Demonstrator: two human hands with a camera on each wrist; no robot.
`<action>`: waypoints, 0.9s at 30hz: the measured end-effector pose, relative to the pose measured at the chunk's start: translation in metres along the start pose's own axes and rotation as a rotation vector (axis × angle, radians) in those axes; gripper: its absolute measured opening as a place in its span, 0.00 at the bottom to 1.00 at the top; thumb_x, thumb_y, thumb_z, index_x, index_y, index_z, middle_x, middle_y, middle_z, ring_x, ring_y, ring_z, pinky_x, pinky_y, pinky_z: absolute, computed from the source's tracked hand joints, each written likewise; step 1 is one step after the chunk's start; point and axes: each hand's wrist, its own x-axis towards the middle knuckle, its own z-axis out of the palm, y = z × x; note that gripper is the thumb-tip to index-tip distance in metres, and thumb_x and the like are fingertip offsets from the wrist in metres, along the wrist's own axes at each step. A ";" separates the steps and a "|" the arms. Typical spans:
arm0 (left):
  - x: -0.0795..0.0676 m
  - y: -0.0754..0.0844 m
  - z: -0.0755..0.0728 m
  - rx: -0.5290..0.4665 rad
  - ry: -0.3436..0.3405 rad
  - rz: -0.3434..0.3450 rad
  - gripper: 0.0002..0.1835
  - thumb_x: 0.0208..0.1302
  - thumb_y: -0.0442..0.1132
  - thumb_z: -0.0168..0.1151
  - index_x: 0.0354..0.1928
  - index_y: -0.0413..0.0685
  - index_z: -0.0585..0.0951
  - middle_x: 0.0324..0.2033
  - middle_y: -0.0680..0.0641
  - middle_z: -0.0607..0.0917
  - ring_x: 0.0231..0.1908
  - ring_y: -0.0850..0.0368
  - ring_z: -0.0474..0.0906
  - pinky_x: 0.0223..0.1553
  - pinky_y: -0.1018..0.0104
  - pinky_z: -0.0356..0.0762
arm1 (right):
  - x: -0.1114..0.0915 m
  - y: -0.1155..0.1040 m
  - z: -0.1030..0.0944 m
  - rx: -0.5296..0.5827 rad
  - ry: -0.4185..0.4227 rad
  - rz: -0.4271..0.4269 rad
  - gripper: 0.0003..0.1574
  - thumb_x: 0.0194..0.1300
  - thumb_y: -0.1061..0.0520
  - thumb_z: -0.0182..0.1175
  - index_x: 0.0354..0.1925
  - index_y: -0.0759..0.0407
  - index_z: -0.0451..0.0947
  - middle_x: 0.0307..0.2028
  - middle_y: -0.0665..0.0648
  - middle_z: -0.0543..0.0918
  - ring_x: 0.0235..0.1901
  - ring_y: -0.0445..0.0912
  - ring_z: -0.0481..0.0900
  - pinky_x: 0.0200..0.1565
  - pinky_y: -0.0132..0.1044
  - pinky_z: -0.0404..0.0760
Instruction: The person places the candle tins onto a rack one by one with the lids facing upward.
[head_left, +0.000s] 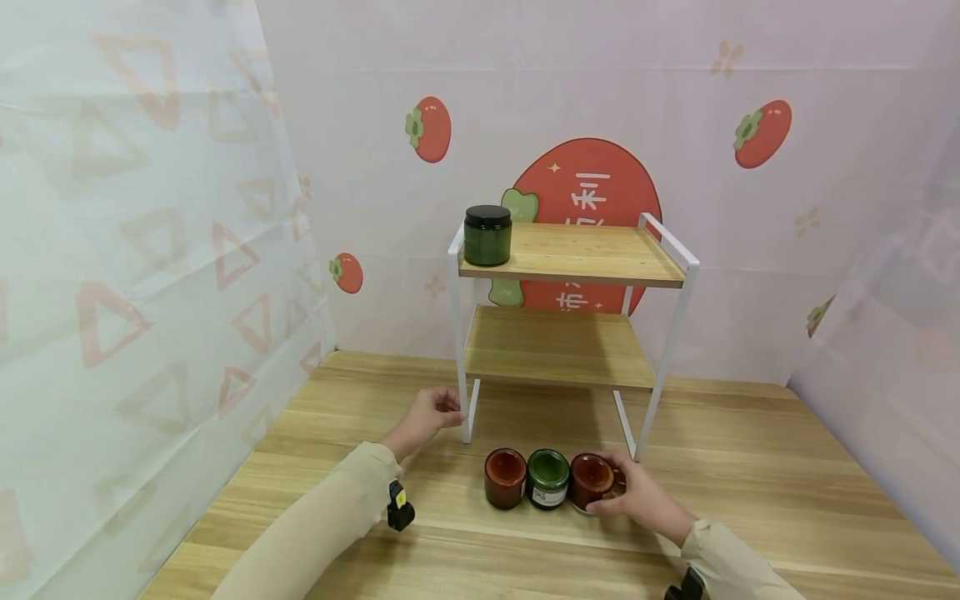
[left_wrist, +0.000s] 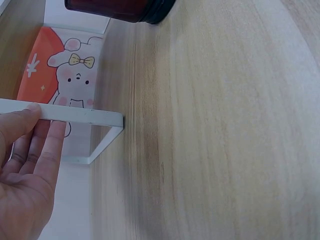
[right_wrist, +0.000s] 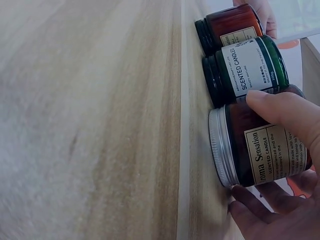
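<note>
Three upside down, side by side on the table (head_left: 787, 500), just in front of the rack (head_left: 671, 243): left red jar (head_left: 505, 482), green jar (head_left: 547, 475) in the middle, right red jar (head_left: 590, 475) at the end. Set on their lids with glass bases upward, probably steady enough that way on the flat wood. Turned over along with the glass, the white label (right_wrist: 246, 70) of the green jar, facing the near side.

Holds the right red jar with the right hand (head_left: 641, 500), thumb against the side next to the green jar, fingers round the far side, low by the silver lid (right_wrist: 223, 148). Likely gripped so because of free room at the outer end of the row and only a narrow gap for a thumb at the inner side. Perhaps tipped slightly; can't tell for sure. Close enough to the green jar to look like touching, though not certain.

Pinches a white leg (head_left: 460, 350) of the rack low down with the left hand (head_left: 426, 419), thumb on one face, fingers on the other; perhaps to steady the frame, perhaps only for rest.

At the left end of the upper shelf (head_left: 585, 250), one lidded green jar (head_left: 487, 242), upright, black lid (head_left: 488, 217) on top. Seemingly tucked beside the rail (head_left: 456, 240) to guard against sliding off.
</note>
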 end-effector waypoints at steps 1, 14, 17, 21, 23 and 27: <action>0.000 0.000 0.000 -0.002 -0.002 0.001 0.09 0.60 0.27 0.64 0.40 0.29 0.76 0.32 0.45 0.81 0.33 0.59 0.76 0.37 0.70 0.79 | 0.000 0.000 0.000 -0.005 0.001 -0.001 0.46 0.44 0.58 0.77 0.58 0.71 0.67 0.53 0.64 0.79 0.53 0.58 0.76 0.55 0.44 0.72; 0.001 -0.004 0.000 -0.012 -0.005 0.016 0.07 0.60 0.27 0.64 0.38 0.32 0.77 0.32 0.45 0.81 0.33 0.61 0.76 0.38 0.70 0.80 | 0.002 -0.002 -0.001 -0.086 0.003 0.004 0.47 0.43 0.56 0.78 0.57 0.73 0.68 0.51 0.64 0.80 0.52 0.58 0.77 0.52 0.36 0.75; 0.002 -0.005 0.000 -0.009 -0.004 0.010 0.07 0.60 0.27 0.64 0.38 0.33 0.77 0.32 0.46 0.81 0.33 0.61 0.76 0.38 0.70 0.80 | 0.003 -0.003 -0.001 -0.135 0.013 -0.003 0.46 0.41 0.55 0.79 0.55 0.72 0.69 0.49 0.62 0.81 0.50 0.56 0.78 0.51 0.38 0.75; 0.002 -0.005 0.001 -0.009 0.000 0.007 0.07 0.59 0.27 0.64 0.38 0.33 0.77 0.32 0.46 0.81 0.33 0.60 0.76 0.38 0.69 0.80 | 0.002 -0.006 -0.002 -0.160 0.027 0.005 0.46 0.40 0.56 0.79 0.54 0.72 0.69 0.48 0.61 0.81 0.49 0.56 0.79 0.52 0.45 0.77; 0.002 -0.005 0.001 -0.010 0.002 0.007 0.07 0.59 0.26 0.64 0.38 0.33 0.77 0.31 0.46 0.80 0.33 0.60 0.76 0.37 0.69 0.80 | 0.001 -0.010 -0.003 -0.138 0.041 0.030 0.48 0.40 0.56 0.79 0.55 0.73 0.68 0.48 0.63 0.81 0.50 0.58 0.79 0.54 0.50 0.77; 0.003 -0.005 0.000 -0.015 0.004 0.004 0.08 0.59 0.26 0.64 0.39 0.30 0.77 0.31 0.47 0.80 0.33 0.59 0.76 0.37 0.70 0.80 | -0.001 -0.023 -0.008 -0.074 0.094 0.053 0.48 0.43 0.57 0.78 0.58 0.75 0.66 0.50 0.66 0.79 0.51 0.59 0.79 0.54 0.50 0.77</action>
